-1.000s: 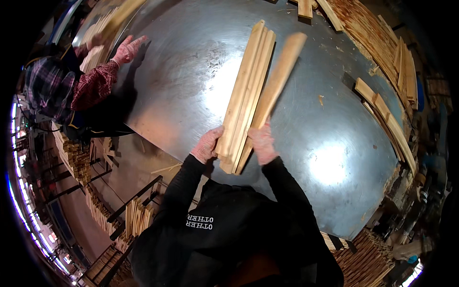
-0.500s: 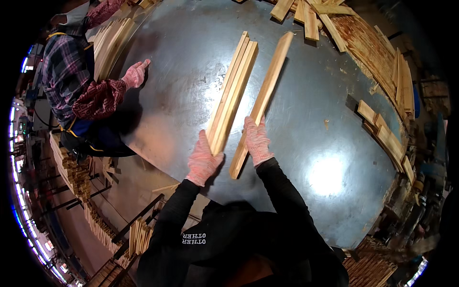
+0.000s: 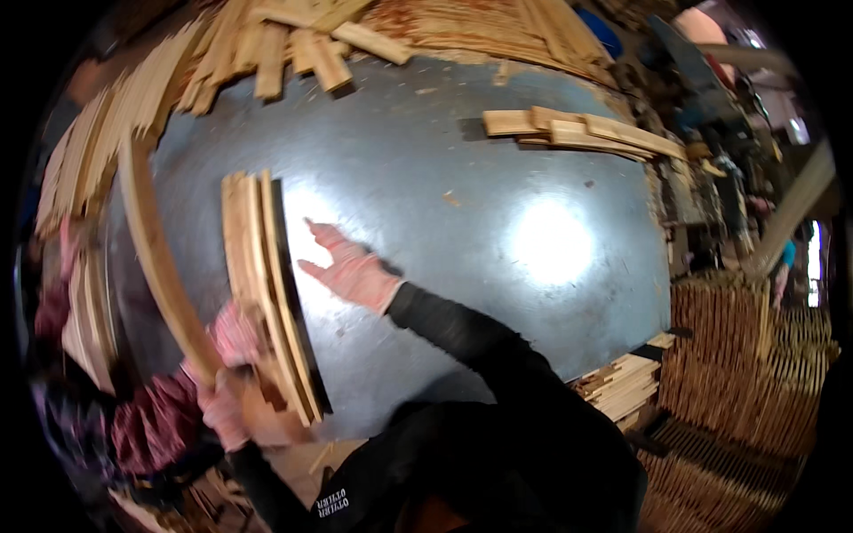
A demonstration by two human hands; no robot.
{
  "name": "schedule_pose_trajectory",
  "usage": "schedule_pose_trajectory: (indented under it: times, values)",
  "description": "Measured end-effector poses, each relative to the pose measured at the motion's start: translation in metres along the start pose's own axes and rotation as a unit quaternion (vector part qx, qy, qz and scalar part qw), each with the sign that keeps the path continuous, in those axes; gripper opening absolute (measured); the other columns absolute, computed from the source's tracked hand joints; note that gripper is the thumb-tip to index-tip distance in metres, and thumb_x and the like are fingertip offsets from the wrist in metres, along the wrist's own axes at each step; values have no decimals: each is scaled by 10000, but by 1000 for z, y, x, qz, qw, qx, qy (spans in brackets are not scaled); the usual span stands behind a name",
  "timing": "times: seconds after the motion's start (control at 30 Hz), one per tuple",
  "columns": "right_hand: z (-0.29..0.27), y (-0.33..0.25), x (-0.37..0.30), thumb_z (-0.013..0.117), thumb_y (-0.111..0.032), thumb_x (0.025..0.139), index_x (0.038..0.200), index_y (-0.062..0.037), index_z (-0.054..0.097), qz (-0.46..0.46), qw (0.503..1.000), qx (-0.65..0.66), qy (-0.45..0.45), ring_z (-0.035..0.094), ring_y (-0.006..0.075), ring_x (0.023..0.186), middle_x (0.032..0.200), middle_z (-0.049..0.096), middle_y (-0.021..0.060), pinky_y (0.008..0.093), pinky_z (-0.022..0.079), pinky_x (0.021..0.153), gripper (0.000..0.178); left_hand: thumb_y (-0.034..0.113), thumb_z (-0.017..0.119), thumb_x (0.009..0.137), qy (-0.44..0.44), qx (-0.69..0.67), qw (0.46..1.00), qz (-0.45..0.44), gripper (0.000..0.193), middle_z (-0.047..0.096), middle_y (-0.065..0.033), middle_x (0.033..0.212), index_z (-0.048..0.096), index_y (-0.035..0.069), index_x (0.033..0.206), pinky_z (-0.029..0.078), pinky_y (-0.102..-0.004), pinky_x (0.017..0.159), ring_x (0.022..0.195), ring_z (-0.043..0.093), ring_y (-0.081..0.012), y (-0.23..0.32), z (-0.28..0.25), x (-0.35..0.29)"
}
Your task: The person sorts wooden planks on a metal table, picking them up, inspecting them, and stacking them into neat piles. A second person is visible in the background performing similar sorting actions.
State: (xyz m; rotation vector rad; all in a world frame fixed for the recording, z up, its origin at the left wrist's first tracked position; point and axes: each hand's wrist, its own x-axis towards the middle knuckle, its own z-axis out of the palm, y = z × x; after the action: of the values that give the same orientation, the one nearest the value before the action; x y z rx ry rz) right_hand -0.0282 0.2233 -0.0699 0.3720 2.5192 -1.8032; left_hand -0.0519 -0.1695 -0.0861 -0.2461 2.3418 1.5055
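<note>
My left hand (image 3: 224, 413), in a pink-and-white glove, is closed round the lower end of a long, slightly curved wooden board (image 3: 153, 240). The board slants up and away at the left of the table. Beside it, a small bundle of wooden strips (image 3: 253, 258) lies on the metal tabletop. A co-worker's gloved hand (image 3: 235, 333) is between that board and the bundle; whether it grips either one I cannot tell. My right hand (image 3: 351, 271) hovers over the table just right of the bundle, fingers spread and holding nothing.
Loose boards (image 3: 293, 53) are heaped along the far edge of the metal table (image 3: 409, 178). A short pile of boards (image 3: 577, 131) lies at the far right. Stacked wood (image 3: 737, 373) stands beyond the right edge. A co-worker's sleeve (image 3: 155, 426) reaches in at the lower left.
My view has swung to the right. My right hand has let go of a board and is now spread. My left hand has left the bundle and holds a single board; the co-worker's hand is closer.
</note>
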Motion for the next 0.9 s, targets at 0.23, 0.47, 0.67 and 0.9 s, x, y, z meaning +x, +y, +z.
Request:
schedule_pose_trajectory:
  times: [0.23,0.47,0.67,0.9]
  values:
    - [-226,182,-79,612,-262,977,1407,12,477,102,886,-236,386,520,326,1264,1377,552,186,358,438,1042,527,24,581,894,61,106,992,15,481,652,-36,1127,531,66,1370,512,-271,737,877,617,-161,-58,-49,60]
    - [-318,243,-149,609,-117,974,1481,41,368,176,865,70,464,448,283,1382,1491,452,212,340,379,1120,583,153,519,939,35,380,924,-29,404,671,-184,1089,564,28,1321,514,-396,798,975,652,-293,-64,-136,205]
    - [-383,248,-139,563,-367,1006,1507,63,306,244,802,-6,545,428,329,1394,1519,406,249,343,360,1126,708,255,526,988,76,422,870,243,518,561,-197,1364,447,30,1448,397,-407,1067,1260,541,-322,132,134,207]
    - [-455,250,-71,524,-448,1010,1499,66,295,237,712,80,656,424,296,1370,1515,400,190,371,363,1122,746,582,446,980,-297,320,792,426,718,533,-171,1442,392,92,1502,386,-373,1087,1346,476,-366,398,648,154]
